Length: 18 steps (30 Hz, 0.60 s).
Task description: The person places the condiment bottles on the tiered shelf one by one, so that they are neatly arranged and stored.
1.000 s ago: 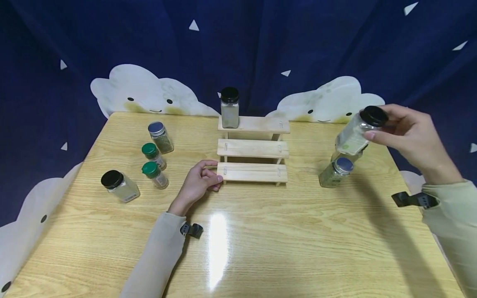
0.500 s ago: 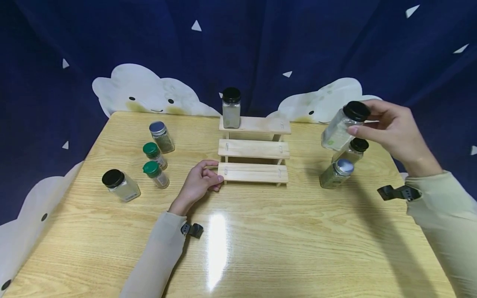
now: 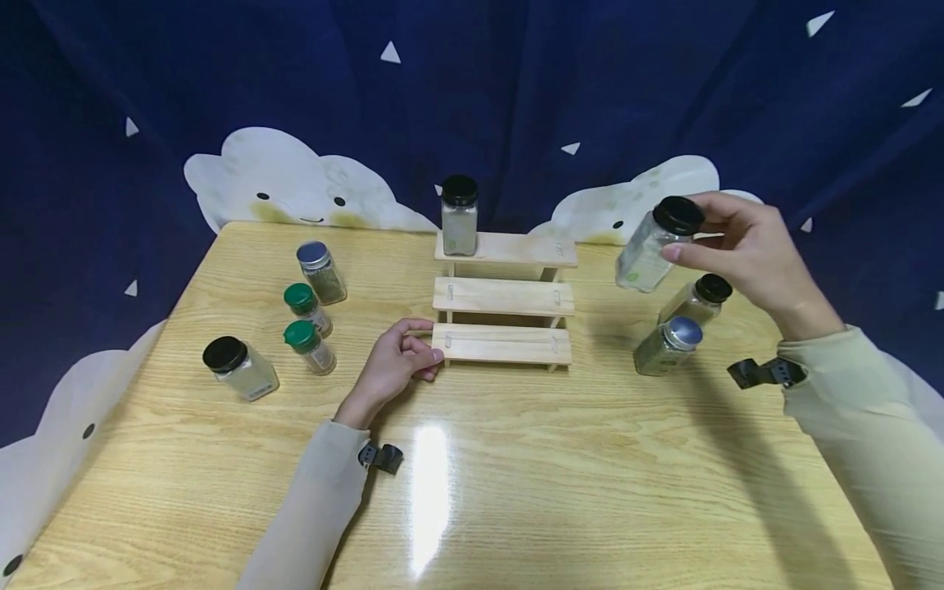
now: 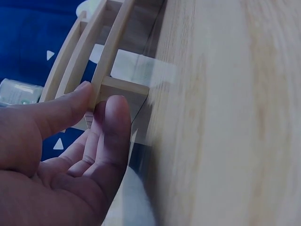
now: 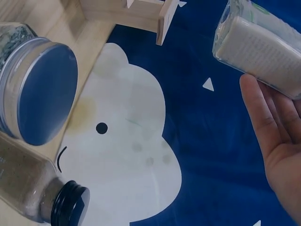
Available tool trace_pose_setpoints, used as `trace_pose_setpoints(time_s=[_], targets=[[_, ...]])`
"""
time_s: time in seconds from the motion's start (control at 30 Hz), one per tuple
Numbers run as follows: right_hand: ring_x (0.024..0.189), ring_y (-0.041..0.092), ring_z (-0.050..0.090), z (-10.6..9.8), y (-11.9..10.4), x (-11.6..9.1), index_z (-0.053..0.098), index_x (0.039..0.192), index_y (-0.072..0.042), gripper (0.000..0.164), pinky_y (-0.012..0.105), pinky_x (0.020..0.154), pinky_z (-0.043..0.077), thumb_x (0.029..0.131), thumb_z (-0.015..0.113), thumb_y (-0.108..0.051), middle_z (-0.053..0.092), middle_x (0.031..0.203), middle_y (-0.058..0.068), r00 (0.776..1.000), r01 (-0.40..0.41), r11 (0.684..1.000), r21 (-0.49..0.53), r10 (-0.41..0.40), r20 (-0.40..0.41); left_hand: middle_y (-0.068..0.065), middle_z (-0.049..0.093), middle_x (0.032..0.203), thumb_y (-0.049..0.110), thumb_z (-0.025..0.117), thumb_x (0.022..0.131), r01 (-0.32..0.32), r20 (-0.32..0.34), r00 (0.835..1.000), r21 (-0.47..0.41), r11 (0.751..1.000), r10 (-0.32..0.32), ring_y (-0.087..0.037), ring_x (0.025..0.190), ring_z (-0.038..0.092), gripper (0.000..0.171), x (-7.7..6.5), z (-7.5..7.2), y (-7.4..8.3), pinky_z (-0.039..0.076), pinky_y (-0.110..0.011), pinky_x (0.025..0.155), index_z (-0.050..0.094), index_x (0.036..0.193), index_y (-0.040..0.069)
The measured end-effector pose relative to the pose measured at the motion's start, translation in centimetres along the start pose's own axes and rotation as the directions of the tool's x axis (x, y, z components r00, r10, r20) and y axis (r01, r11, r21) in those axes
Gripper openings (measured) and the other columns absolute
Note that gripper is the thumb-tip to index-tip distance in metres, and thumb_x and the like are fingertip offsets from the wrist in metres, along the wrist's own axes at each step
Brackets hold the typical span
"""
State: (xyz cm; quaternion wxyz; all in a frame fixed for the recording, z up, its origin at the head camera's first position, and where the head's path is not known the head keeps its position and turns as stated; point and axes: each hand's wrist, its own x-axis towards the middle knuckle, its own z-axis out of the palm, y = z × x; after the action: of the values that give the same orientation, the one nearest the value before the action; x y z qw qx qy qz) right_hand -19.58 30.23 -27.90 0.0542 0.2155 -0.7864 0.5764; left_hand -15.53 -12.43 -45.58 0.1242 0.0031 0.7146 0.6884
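Note:
My right hand (image 3: 748, 254) grips a clear spice jar (image 3: 647, 254) with a black lid, held tilted in the air above the table's right side. In the right wrist view that jar (image 5: 263, 52) shows pale contents and a printed label. The left hand (image 3: 394, 358) pinches the left end of the lowest step of a three-step wooden rack (image 3: 503, 342); the left wrist view shows thumb and fingers around the step's end (image 4: 96, 96). A black-lidded jar (image 3: 460, 217) stands on the top step's left end. Below the right hand are a silver-lidded jar (image 3: 667, 346) and another black-lidded jar (image 3: 696, 300).
On the table's left side stand a silver-lidded jar (image 3: 322, 273), two green-capped bottles (image 3: 307, 309) and a black-lidded jar (image 3: 241, 369). A dark blue curtain (image 3: 516, 90) with cloud shapes hangs behind the wooden table (image 3: 531, 475).
My right hand has carried the black-lidded jar leftward toward the rack, uncovering the black-lidded jar behind. The left hand keeps its place on the rack.

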Motion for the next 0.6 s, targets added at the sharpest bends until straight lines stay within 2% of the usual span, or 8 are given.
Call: trace_pose_setpoints(time_s=[0.6], targets=[[0.093, 0.017, 0.077, 2.1, 0.5, 1.5, 0.076, 0.122, 0.004, 0.034, 0.019, 0.079, 0.064, 0.090, 0.081, 0.013, 0.078, 0.111, 0.008, 1.000, 0.013, 1.000, -0.013, -0.013, 0.023, -0.010, 0.071, 0.087, -0.012, 0.069, 0.101, -0.015, 0.016, 1.000, -0.008, 1.000, 0.015, -0.016, 0.070, 0.070, 0.050, 0.1, -0.1, -0.2, 0.065, -0.026, 0.067, 0.050, 0.148, -0.012]])
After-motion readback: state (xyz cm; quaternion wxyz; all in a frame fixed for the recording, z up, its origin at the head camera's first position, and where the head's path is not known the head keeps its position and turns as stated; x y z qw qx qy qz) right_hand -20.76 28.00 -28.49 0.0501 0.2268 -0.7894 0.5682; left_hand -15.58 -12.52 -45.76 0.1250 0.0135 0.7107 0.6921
